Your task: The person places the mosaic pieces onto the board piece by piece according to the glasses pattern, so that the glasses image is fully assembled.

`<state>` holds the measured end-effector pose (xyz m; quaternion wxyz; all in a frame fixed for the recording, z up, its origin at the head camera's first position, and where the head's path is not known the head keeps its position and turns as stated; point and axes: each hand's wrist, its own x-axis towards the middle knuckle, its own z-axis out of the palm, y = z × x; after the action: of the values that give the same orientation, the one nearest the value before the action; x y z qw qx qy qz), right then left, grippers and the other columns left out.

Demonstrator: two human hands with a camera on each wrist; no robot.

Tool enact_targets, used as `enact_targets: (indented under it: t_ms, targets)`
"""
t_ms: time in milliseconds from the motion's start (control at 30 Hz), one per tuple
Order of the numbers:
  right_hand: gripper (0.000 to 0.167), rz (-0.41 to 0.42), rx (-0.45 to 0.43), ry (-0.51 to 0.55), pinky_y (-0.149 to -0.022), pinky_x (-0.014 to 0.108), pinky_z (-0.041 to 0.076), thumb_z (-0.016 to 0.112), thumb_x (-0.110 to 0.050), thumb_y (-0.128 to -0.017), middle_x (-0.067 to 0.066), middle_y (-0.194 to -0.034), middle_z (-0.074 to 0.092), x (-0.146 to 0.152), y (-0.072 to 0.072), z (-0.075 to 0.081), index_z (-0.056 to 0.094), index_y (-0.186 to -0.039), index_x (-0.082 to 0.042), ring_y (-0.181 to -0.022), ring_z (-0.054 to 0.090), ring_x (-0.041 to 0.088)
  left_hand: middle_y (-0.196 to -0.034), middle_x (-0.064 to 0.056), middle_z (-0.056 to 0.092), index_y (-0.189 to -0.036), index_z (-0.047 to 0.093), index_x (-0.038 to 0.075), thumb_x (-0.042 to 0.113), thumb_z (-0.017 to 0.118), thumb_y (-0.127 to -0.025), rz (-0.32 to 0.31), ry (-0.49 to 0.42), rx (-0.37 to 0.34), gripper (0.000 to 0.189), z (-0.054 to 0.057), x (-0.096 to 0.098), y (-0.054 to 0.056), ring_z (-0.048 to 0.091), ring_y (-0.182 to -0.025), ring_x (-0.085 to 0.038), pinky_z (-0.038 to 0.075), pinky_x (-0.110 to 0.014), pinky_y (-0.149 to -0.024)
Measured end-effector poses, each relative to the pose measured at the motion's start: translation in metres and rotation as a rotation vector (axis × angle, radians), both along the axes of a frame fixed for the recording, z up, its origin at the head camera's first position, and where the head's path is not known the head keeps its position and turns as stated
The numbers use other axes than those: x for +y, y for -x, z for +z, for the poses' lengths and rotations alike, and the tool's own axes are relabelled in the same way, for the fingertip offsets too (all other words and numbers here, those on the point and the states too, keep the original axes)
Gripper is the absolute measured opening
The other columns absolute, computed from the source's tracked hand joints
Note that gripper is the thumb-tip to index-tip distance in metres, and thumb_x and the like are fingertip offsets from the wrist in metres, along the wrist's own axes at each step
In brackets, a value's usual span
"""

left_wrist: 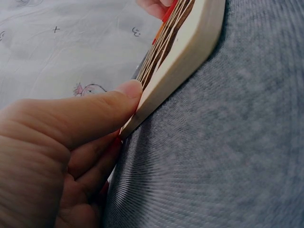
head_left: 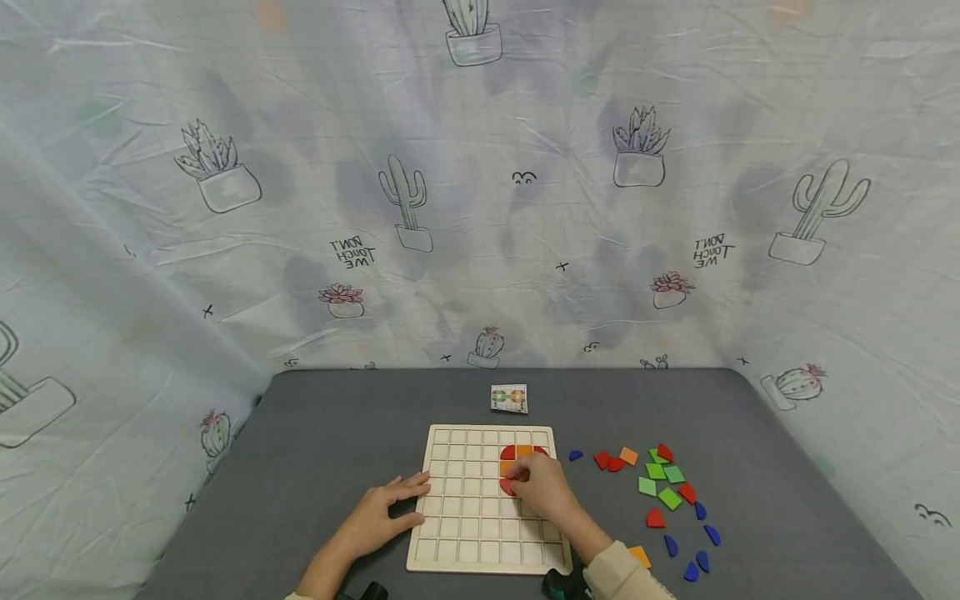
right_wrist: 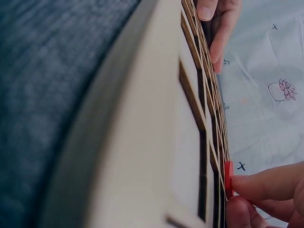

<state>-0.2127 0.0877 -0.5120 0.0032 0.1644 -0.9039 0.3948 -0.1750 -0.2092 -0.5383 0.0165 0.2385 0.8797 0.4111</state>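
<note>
And the right hand point(head_left: 546, 490) pinches a red piece point(head_left: 507, 487) right down at the board point(head_left: 457, 528), likely light, stiff and slightly slippery, best held by its edges, while the left hand point(head_left: 377, 518), fingers loosely spread, touches the board's left edge.

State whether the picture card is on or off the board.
Off: the picture card lies on the grey table, apart from and beyond the board.

Curtained-off space, room type unclear: cactus-print sheeting point(head_left: 480, 217) on three sides of grey table point(head_left: 337, 442).
</note>
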Motion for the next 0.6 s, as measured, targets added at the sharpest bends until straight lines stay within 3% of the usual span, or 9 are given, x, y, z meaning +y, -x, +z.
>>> enact_targets:
  t_ms: [133, 267, 600]
  targets:
    - [0.006, -0.014, 0.020, -0.016, -0.053, 0.016, 0.046, 0.072, 0.000, -0.075, -0.002, -0.070, 0.064, -0.001, 0.000, 0.000, 0.070, -0.076, -0.006, -0.063, 0.053, 0.005, -0.139, -0.006, 0.053, -0.128, 0.062, 0.012, 0.037, 0.066, -0.087, 0.012, 0.013, 0.006, 0.048, -0.002, 0.000, 0.001, 0.049, -0.128, -0.028, 0.032, -0.054, -0.109]
    - [0.006, -0.043, -0.018, 0.015, -0.053, 0.017, 0.045, 0.071, 0.001, -0.075, -0.001, -0.071, 0.063, -0.001, -0.002, 0.002, 0.070, -0.077, -0.005, -0.064, 0.052, 0.006, -0.139, -0.003, 0.053, -0.127, 0.063, 0.013, 0.039, 0.066, -0.086, 0.025, 0.020, 0.002, 0.049, -0.002, 0.000, 0.001, 0.049, -0.129, -0.026, 0.032, -0.052, -0.110]
    - [0.016, -0.055, -0.078, 0.123, -0.067, 0.023, 0.055, 0.069, -0.009, -0.083, 0.006, -0.090, 0.067, 0.019, -0.007, 0.012, 0.069, -0.097, -0.001, -0.081, 0.062, 0.017, -0.140, -0.002, 0.052, -0.128, 0.062, 0.013, 0.039, 0.067, -0.086, 0.026, 0.007, -0.032, 0.050, -0.001, 0.001, 0.001, 0.048, -0.130, -0.026, 0.029, -0.052, -0.111]
